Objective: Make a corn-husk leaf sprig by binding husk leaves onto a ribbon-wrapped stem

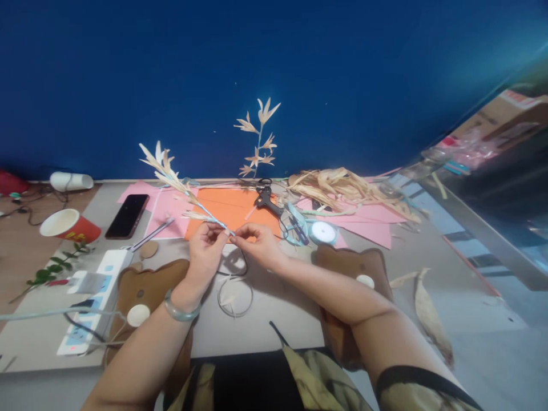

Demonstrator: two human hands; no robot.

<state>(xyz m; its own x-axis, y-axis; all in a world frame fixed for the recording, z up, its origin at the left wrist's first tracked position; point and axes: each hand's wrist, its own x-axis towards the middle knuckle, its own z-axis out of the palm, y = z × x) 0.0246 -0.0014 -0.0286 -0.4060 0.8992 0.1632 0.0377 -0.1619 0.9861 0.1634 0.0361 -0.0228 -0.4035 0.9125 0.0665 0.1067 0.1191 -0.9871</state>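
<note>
My left hand [206,246] and my right hand [258,242] meet over the table, both pinched on the lower end of a thin blue-wrapped stem [214,220]. The stem rises up and left to a spray of pale dried leaves [160,162]. My left wrist wears a pale green bangle [182,311]. Under the hands lies an orange paper sheet [233,206]. A finished leaf sprig [258,138] stands upright behind it against the blue wall.
A black glue gun [266,198], a roll of light tape [323,232] and a heap of dried husk strips [342,188] lie at the right. At the left are a black phone [127,215], a red paper cup [71,225] and a white power strip [96,299]. Pink paper [165,208] covers the table.
</note>
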